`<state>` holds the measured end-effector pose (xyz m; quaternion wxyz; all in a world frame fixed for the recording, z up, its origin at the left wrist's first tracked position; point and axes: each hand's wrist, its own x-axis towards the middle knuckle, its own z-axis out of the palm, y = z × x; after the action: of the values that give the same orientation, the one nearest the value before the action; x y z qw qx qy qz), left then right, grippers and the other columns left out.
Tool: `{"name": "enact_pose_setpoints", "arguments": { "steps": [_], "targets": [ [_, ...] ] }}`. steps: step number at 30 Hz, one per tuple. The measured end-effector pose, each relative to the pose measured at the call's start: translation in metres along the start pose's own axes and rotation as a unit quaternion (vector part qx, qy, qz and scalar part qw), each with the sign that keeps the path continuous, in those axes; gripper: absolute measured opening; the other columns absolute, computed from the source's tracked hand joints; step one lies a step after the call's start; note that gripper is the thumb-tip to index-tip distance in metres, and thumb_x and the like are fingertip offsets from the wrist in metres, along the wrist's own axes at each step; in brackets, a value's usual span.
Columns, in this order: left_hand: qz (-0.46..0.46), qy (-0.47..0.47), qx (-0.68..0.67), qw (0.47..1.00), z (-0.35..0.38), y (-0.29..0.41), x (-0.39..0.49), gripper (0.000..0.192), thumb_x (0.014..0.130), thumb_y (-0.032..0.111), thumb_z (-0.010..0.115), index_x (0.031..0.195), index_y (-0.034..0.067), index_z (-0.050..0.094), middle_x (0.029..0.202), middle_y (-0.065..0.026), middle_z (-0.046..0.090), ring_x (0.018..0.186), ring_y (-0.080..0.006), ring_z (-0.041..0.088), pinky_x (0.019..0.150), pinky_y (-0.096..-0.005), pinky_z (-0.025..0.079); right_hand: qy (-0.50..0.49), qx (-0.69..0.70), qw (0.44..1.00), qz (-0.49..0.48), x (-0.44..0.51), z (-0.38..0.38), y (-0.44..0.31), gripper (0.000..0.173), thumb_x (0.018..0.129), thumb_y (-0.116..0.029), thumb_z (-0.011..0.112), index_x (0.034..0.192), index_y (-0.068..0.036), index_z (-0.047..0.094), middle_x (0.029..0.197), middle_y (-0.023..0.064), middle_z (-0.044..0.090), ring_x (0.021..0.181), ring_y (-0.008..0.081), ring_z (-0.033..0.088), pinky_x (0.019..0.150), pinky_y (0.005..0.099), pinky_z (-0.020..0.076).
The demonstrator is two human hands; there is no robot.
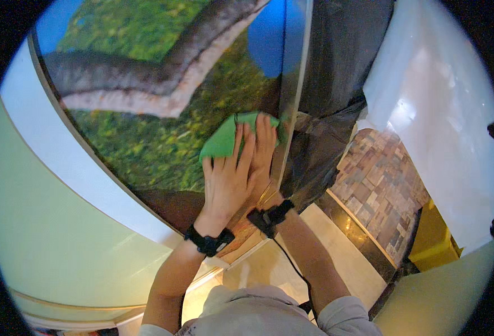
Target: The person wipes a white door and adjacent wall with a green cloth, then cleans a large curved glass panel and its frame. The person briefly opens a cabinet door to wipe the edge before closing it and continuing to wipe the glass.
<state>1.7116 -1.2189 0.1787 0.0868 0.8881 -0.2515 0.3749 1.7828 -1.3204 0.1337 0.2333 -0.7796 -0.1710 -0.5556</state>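
Note:
A green cloth (222,138) lies against a glossy glass-like panel (146,155) with a picture-like scene of green foliage and a grey-and-white angled band. My left hand (226,180) presses on the cloth's near edge, fingers spread over it. Close alongside, partly overlapped by the left, my right hand (263,155) has its fingertips on the cloth's right part. Both wrists wear black straps. Parts of the cloth are hidden under the fingers.
Along the panel's right runs a pale edge strip (300,71), beside dark sheeting (335,54). A white sheet-like surface (432,105) and brown patchwork tiling (381,180) are farther right. On the left are a white border (91,168) and a pale green wall (70,235).

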Motion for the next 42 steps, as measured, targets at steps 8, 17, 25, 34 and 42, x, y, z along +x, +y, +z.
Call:
{"name": "enact_pose_setpoints", "arguments": {
  "steps": [8, 17, 25, 34, 42],
  "targets": [
    [0.025, -0.076, -0.007, 0.997, 0.020, 0.002, -0.047, 0.076, 0.074, 0.032, 0.057, 0.137, 0.010, 0.023, 0.140, -0.0114, 0.026, 0.115, -0.0285, 0.038, 0.090, -0.0480, 0.027, -0.079, 0.209, 0.954, 0.201, -0.073, -0.014, -0.030, 0.052, 0.089, -0.032, 0.035, 0.135, -0.008, 0.026, 0.142, 0.0159, 0.018, 0.132, 0.0317, 0.015, 0.105, 0.0480, 0.0100],
    [-0.050, -0.007, 0.015, 0.999, -0.028, -0.022, -0.042, 0.067, 0.072, 0.037, 0.059, 0.130, 0.011, 0.038, 0.139, -0.0110, 0.028, 0.112, -0.0307, 0.041, 0.088, -0.0447, 0.028, -0.025, -0.013, 0.999, 0.031, -0.020, 0.013, -0.056, 0.050, 0.089, -0.031, 0.041, 0.133, -0.009, 0.030, 0.139, 0.0154, 0.027, 0.129, 0.0342, 0.023, 0.103, 0.0500, 0.0178],
    [-0.061, -0.009, 0.040, 0.997, -0.012, -0.014, -0.094, 0.067, 0.076, 0.028, 0.059, 0.135, 0.013, 0.031, 0.136, -0.0103, 0.032, 0.099, -0.0227, 0.048, 0.075, -0.0457, 0.037, -0.008, 0.066, 0.997, -0.032, -0.080, 0.015, -0.078, 0.045, 0.090, -0.033, 0.040, 0.128, -0.009, 0.035, 0.134, 0.0140, 0.034, 0.124, 0.0346, 0.030, 0.098, 0.0506, 0.0259],
    [-0.062, 0.132, 0.026, 0.989, -0.061, -0.018, -0.066, 0.059, 0.072, 0.032, 0.062, 0.125, 0.013, 0.043, 0.136, -0.0121, 0.028, 0.117, -0.0291, 0.033, 0.084, -0.0499, 0.031, -0.004, 0.127, 0.988, -0.092, -0.023, 0.026, -0.090, 0.045, 0.090, -0.034, 0.040, 0.129, -0.011, 0.032, 0.133, 0.0156, 0.035, 0.123, 0.0370, 0.030, 0.095, 0.0538, 0.0254],
    [-0.193, 0.087, 0.024, 0.977, -0.025, -0.035, -0.157, 0.063, 0.074, 0.039, 0.061, 0.115, -0.004, 0.041, 0.120, -0.0310, 0.032, 0.107, -0.0503, 0.032, 0.088, -0.0585, 0.027, -0.032, 0.216, 0.967, -0.132, -0.118, 0.033, -0.131, 0.041, 0.090, -0.031, 0.041, 0.126, -0.013, 0.035, 0.133, 0.0180, 0.030, 0.125, 0.0389, 0.024, 0.096, 0.0581, 0.0192]
  ]
}}
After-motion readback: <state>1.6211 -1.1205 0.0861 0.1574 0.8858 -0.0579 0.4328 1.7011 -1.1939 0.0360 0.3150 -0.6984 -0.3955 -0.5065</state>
